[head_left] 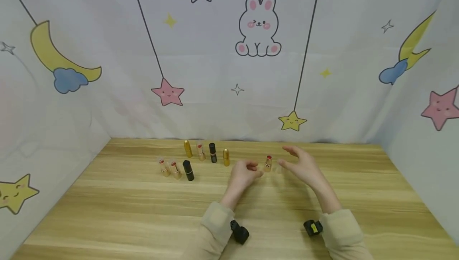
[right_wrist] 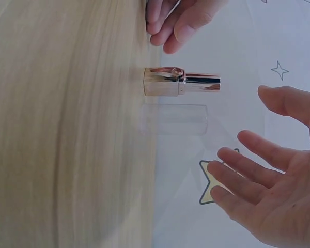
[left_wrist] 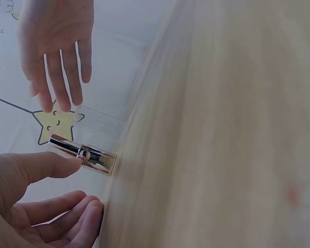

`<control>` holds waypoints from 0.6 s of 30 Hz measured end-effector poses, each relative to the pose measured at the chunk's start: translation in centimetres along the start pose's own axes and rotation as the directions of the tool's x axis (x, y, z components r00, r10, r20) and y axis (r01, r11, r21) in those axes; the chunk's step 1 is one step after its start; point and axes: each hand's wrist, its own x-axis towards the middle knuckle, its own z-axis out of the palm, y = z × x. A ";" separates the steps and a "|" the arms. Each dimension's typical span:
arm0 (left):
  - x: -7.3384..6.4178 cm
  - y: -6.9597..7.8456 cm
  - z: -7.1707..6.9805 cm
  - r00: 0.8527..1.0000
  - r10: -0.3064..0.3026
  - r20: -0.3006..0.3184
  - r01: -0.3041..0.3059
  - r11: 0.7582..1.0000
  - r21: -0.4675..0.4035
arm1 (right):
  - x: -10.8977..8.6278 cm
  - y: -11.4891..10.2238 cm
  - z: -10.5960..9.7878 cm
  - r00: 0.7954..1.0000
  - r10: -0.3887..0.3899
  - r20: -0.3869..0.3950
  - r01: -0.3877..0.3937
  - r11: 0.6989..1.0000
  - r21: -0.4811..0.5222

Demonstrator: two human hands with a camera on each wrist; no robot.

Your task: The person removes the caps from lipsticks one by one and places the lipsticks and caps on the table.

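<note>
An uncapped lipstick (head_left: 267, 164) with a red tip and rose-gold case stands upright on the wooden table between the two hands. Close beside it stands a clear cap (right_wrist: 176, 120), see-through and hard to make out in the head view. To the left of the lipstick is my left hand (head_left: 245, 174), its fingers loosely bent and holding nothing; the right wrist view shows a gap between them. My right hand (head_left: 302, 167) hovers to the right, above the table, with fingers spread and nothing in them. The cap (left_wrist: 99, 122) lies nearest that right hand.
Several other lipsticks stand further left: gold ones (head_left: 226, 157), black ones (head_left: 188, 170) and clear-capped ones (head_left: 175, 170). A white printed curtain (head_left: 215, 108) hangs along the back edge of the table (head_left: 143, 212) and down both sides.
</note>
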 end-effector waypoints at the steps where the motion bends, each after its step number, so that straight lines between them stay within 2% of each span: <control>1: -0.1 -0.1 -0.1 1.000 0.004 -0.001 -0.004 1.000 0.003 | -0.1 -0.1 0.0 1.000 0.003 -0.003 -0.002 1.000 0.005; 18: -1.5 -0.6 -3.4 0.999 0.033 -0.022 -0.033 0.999 0.013 | -0.5 -1.9 1.3 0.997 -0.053 -0.048 0.054 0.998 0.029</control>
